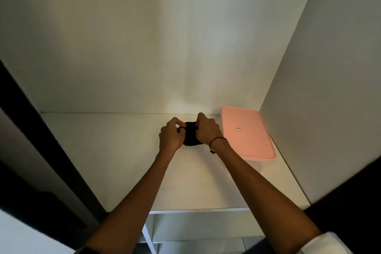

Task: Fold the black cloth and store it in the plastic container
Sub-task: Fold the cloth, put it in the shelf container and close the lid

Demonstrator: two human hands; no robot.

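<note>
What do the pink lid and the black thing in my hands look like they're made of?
Pink lid: probably plastic, smooth matte finish with a moulded raised rim. Black cloth: looks like soft fabric, bunching between both hands; the weave is too dark to tell.

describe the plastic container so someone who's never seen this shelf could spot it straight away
On the white shelf, look to the far right corner against the side wall. The plastic container sits there, just right of the right hand. Its flat pink lid, shut, is the only coloured thing there.

White shelf (115, 163) in alcove w/ plain white back wall (144, 37), dim light, dark frame (31, 130) at left.
</note>
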